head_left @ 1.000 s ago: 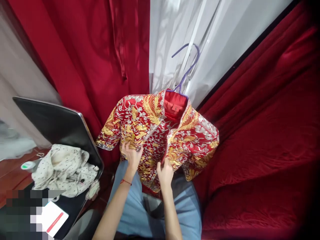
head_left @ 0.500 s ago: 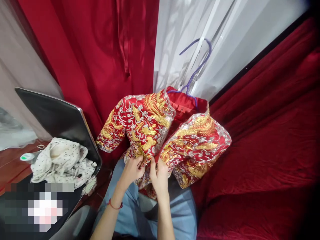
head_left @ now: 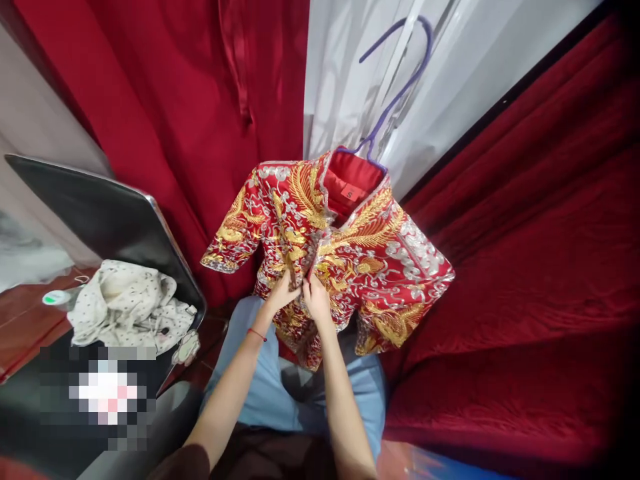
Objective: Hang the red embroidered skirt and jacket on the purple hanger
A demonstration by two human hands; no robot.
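A red jacket (head_left: 370,253) with gold and silver embroidery hangs in front of me on a purple hanger (head_left: 395,100). Its stand collar is open and a small size label (head_left: 350,193) shows inside. My left hand (head_left: 283,292) is closed on the front edge on the left side, partway down. Right beside it, my right hand (head_left: 317,297) pinches the opposite front edge. Between the hands the two edges lie close together; whether a fastener is between the fingers I cannot tell. The lower hem hangs over my lap.
To the left stands a black chair (head_left: 100,213) with a white dotted cloth bag (head_left: 127,307) and a bottle with a white and green cap (head_left: 57,298). Red curtains (head_left: 525,280) hang on the right and behind, with white drapes (head_left: 340,67) between.
Both hands have moved up in the view, holding the front edges. The jacket's two front edges have come closer together, and its right side lies flatter.
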